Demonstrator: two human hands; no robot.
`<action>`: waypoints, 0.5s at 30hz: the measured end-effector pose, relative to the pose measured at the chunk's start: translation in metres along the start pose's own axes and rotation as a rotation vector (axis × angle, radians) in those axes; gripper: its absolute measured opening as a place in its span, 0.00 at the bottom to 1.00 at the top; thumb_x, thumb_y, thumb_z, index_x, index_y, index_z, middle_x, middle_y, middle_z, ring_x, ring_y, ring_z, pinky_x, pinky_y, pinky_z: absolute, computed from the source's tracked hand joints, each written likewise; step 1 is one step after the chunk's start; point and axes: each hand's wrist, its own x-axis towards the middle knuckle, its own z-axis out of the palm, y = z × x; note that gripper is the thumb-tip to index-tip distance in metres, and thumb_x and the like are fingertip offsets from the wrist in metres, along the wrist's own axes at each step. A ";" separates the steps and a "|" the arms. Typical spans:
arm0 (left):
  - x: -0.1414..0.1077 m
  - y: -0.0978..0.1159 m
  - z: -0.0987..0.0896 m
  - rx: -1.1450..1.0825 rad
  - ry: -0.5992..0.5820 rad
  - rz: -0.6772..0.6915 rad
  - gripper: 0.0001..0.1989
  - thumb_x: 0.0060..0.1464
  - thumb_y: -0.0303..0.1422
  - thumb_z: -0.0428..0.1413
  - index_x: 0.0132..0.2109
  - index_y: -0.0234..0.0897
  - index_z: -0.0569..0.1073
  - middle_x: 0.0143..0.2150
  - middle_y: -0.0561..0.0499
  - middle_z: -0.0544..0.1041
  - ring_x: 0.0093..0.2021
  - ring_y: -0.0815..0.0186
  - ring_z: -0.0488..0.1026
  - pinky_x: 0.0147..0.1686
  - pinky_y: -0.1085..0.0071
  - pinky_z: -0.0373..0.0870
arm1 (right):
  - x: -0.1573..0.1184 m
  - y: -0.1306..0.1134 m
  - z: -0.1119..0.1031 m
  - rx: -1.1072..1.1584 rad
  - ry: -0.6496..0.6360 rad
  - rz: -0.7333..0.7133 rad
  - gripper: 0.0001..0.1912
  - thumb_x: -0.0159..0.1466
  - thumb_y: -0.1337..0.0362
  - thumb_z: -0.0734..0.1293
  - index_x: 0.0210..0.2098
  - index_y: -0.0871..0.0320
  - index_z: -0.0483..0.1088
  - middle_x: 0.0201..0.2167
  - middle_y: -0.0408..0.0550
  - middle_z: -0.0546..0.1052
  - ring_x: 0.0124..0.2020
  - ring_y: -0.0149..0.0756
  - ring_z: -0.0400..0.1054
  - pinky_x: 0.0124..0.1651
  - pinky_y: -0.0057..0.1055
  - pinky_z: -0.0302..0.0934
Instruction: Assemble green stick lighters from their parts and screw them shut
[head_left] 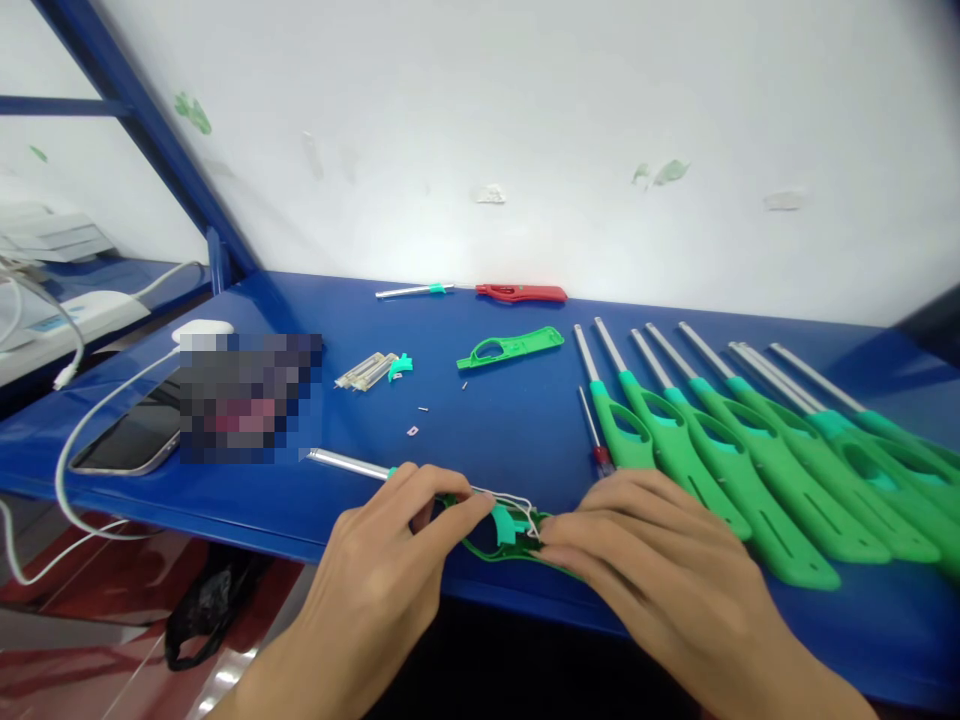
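Note:
Near the table's front edge lies an opened green lighter casing [487, 548] with a teal trigger [507, 525] and thin white wires [532, 515] inside. My left hand [394, 560] pinches its left end, where a silver metal tube [349, 464] extends to the left. My right hand [660, 560] is closed on the casing's right part, fingertips beside the wires; the part under the fingers is hidden. Farther back rests a loose green casing half [525, 347]. A screwdriver with a red handle [602, 458] lies just beyond my right hand.
Several assembled green lighters [780, 500] fill the right side of the blue table [360, 420]. Clear-cased parts [367, 371], a teal piece [401, 367] and tiny bits lie mid-table. A red casing [521, 293] is at the back, a phone [131, 430] and white cable [58, 480] at left.

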 end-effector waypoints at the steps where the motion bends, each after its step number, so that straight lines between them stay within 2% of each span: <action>1: 0.000 0.000 0.000 0.000 0.006 0.001 0.22 0.66 0.14 0.50 0.56 0.42 0.77 0.49 0.54 0.77 0.41 0.71 0.75 0.46 0.70 0.71 | 0.000 -0.001 0.000 0.003 -0.004 0.000 0.08 0.75 0.74 0.65 0.50 0.57 0.72 0.40 0.41 0.78 0.42 0.31 0.66 0.54 0.36 0.56; 9: 0.003 -0.003 0.001 -0.026 0.027 -0.001 0.18 0.69 0.17 0.51 0.55 0.42 0.77 0.49 0.53 0.78 0.44 0.70 0.76 0.46 0.72 0.72 | 0.002 -0.002 0.001 -0.003 -0.013 -0.013 0.06 0.77 0.70 0.65 0.45 0.56 0.74 0.38 0.39 0.79 0.41 0.30 0.68 0.55 0.37 0.56; 15: 0.003 -0.003 0.001 -0.046 0.037 -0.009 0.18 0.69 0.17 0.52 0.55 0.42 0.77 0.49 0.52 0.78 0.45 0.70 0.76 0.42 0.75 0.72 | 0.003 0.000 0.002 0.001 -0.016 -0.027 0.08 0.76 0.71 0.64 0.46 0.56 0.75 0.39 0.40 0.80 0.41 0.31 0.69 0.54 0.37 0.57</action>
